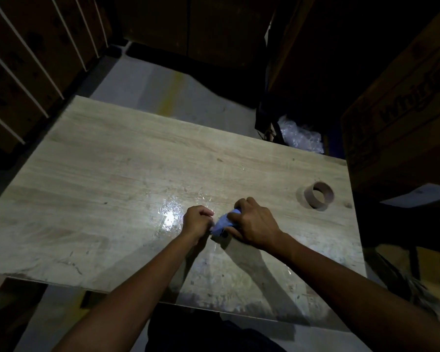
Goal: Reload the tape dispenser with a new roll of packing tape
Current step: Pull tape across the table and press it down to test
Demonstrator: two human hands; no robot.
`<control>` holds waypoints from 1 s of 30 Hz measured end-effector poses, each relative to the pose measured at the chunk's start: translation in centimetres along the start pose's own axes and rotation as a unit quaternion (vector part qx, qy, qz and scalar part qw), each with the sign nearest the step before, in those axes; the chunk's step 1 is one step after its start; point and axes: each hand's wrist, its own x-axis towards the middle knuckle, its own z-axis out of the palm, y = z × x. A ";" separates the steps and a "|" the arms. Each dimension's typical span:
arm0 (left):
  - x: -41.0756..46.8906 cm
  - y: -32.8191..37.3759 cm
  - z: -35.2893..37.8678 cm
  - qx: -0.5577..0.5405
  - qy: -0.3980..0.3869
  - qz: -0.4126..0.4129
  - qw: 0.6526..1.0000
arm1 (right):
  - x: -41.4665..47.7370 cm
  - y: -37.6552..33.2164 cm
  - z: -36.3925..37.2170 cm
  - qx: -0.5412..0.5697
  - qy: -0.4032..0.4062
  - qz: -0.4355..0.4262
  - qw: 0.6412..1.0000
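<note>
A small blue tape dispenser (222, 224) rests on the wooden table (112, 161) near the front middle. My right hand (254, 224) wraps over its top and right side, hiding most of it. My left hand (197, 221) sits right against its left end with fingers curled, pinching at something there; what it pinches is too small and blurred to make out. An empty brown cardboard tape core (318, 194) stands on the table to the right, apart from both hands. No full roll of tape shows.
Stacked cardboard boxes (401, 118) rise at the right, and strapped boxes (23, 72) at the left. Crumpled clear plastic (300, 135) lies beyond the table's far right edge. A shiny glare patch (170, 214) marks the tabletop left of my hands.
</note>
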 end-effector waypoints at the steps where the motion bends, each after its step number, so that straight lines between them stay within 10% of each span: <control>1: 0.0 -0.3 0.2 0.011 0.009 0.013 1.000 | 0.1 0.0 0.2 -0.011 -0.006 -0.009 1.000; 22: -0.7 -3.9 1.5 0.225 0.010 0.198 0.954 | 0.7 -1.2 2.3 -0.046 -0.027 -0.048 0.997; 30: 0.5 -4.1 0.0 0.361 0.034 0.342 0.867 | 0.6 -1.5 1.8 -0.057 -0.046 -0.069 0.995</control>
